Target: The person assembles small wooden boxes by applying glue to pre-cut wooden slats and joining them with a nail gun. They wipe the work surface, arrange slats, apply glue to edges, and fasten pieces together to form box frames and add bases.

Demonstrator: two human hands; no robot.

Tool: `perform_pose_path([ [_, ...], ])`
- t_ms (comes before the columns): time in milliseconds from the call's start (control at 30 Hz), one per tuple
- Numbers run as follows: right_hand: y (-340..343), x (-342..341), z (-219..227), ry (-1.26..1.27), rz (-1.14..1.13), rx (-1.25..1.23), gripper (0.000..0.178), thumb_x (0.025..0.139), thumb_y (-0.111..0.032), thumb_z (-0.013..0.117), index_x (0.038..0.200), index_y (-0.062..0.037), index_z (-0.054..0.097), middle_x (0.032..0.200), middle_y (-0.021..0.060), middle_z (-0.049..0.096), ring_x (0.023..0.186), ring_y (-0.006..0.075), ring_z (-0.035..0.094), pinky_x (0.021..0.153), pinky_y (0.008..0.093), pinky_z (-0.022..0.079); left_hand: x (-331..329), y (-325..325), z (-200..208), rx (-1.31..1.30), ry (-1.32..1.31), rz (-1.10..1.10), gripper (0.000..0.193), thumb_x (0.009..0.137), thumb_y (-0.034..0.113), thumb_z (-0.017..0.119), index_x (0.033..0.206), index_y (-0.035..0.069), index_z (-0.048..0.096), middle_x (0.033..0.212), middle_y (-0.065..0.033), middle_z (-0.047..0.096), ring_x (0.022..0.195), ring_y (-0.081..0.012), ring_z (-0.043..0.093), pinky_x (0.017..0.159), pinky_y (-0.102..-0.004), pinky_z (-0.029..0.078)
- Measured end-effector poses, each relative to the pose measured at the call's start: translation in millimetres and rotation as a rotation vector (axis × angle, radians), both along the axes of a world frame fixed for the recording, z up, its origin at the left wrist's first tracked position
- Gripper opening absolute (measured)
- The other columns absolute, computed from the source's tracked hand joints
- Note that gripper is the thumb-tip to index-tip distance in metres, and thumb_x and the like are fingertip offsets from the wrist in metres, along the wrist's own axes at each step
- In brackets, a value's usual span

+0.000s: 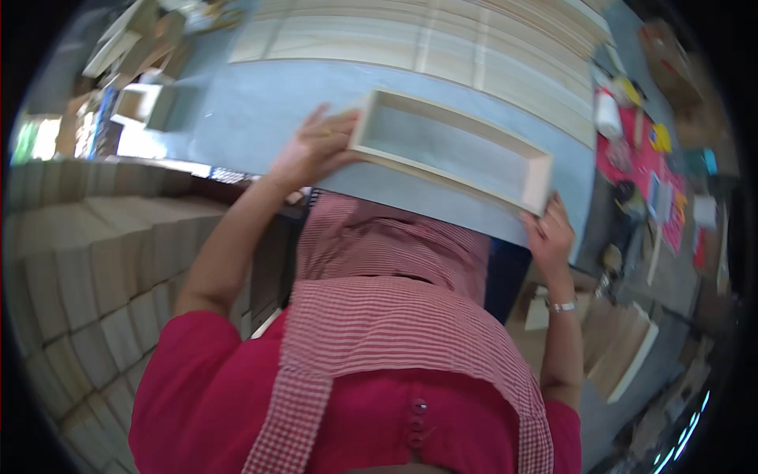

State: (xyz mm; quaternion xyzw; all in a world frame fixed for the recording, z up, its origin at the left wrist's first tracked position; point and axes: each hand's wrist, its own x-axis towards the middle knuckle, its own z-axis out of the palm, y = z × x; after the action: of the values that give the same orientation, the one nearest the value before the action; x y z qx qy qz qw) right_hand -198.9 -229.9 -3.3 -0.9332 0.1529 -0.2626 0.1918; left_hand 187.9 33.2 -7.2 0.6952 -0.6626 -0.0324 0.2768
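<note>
A long, shallow rectangular wooden frame is held tilted over the near part of a grey-blue table, its right end lower in the picture. My left hand grips its left short end, with the fingers stretched along the outside. At the near right corner, my right hand pinches the wood between thumb and fingers. Grey-blue shows inside the frame; I cannot tell whether it has a bottom panel. Both hands are slightly blurred.
Long pale wooden boards lie side by side across the table's far part. Stacked wooden pieces rise at my left. To the right, a pink cloth carries a white bottle and small items. More boards stand at lower right.
</note>
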Motion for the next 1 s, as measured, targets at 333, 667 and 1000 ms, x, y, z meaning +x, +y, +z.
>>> perform_pose_path([
  [333,-20,5,-1,0.0,-0.08,0.371,0.014,0.083,0.003,0.067,0.097,0.0021,0.066,0.112,0.0146,0.067,0.111,0.0343,0.064,0.101,0.0429,0.047,15,-14,0,0.219,0.32,0.069,0.05,0.088,0.006,0.061,0.138,0.006,0.058,0.15,-0.0166,0.053,0.146,-0.0319,0.043,0.125,-0.0554,0.016],
  [667,-11,8,5,-0.025,-0.187,0.309,0.021,0.083,0.008,0.062,0.101,0.0002,0.055,0.093,0.0118,0.057,0.09,0.0245,0.06,0.086,0.0307,0.048,-23,-15,-13,-0.215,0.164,0.163,0.043,0.079,-0.006,0.062,0.12,0.003,0.057,0.126,-0.0197,0.058,0.124,-0.0449,0.052,0.116,-0.0542,0.037],
  [1000,-5,-5,19,-0.004,-0.231,0.853,0.023,0.108,-0.018,0.048,0.113,0.0017,0.059,0.092,0.0067,0.066,0.079,0.0123,0.066,0.074,0.0273,0.054,-39,9,31,0.108,0.99,0.536,0.021,0.097,0.019,0.069,0.109,0.003,0.068,0.1,0.0,0.065,0.089,-0.0079,0.058,0.082,-0.0237,0.048],
])
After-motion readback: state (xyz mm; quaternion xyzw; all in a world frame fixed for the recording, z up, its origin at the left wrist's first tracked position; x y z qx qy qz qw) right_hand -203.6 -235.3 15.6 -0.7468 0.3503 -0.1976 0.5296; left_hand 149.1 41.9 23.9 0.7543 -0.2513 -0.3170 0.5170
